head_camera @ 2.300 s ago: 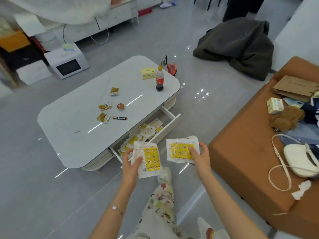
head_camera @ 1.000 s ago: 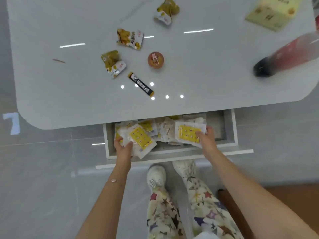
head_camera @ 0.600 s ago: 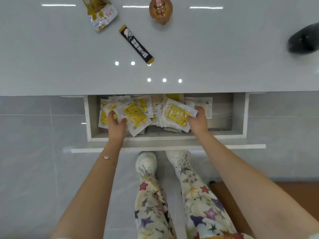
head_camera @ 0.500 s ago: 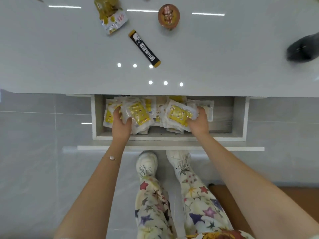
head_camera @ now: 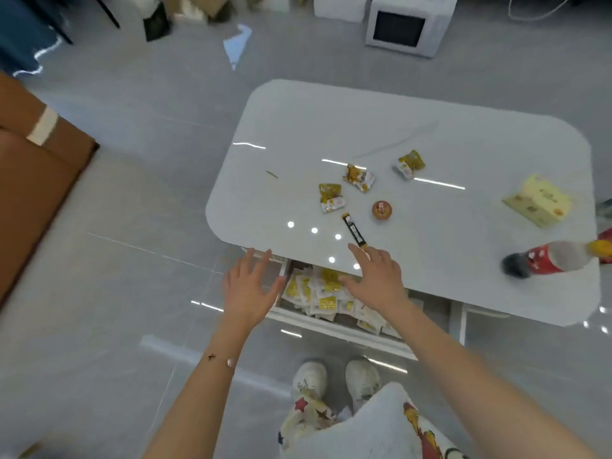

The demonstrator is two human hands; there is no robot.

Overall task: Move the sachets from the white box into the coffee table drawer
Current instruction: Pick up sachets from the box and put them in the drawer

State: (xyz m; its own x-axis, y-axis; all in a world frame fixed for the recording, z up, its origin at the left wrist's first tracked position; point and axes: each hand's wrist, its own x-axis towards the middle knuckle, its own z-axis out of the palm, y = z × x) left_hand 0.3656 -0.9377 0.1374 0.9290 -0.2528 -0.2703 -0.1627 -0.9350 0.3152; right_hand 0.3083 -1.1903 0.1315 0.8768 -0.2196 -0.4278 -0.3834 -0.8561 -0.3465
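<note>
left hand [head_camera: 249, 290], right hand [head_camera: 377, 281] over open drawer [head_camera: 334, 327]

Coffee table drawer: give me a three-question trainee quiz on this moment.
1. True or false: the left hand grips a sachet.
2. Where do the yellow-and-white sachets lie? A) on the floor B) in the open drawer C) on the sofa
3. How many crumpled yellow snack packets lie on the table top?
Key: 1 false: it is open and holds nothing, like the right hand; 2 B; 3 three.
</note>
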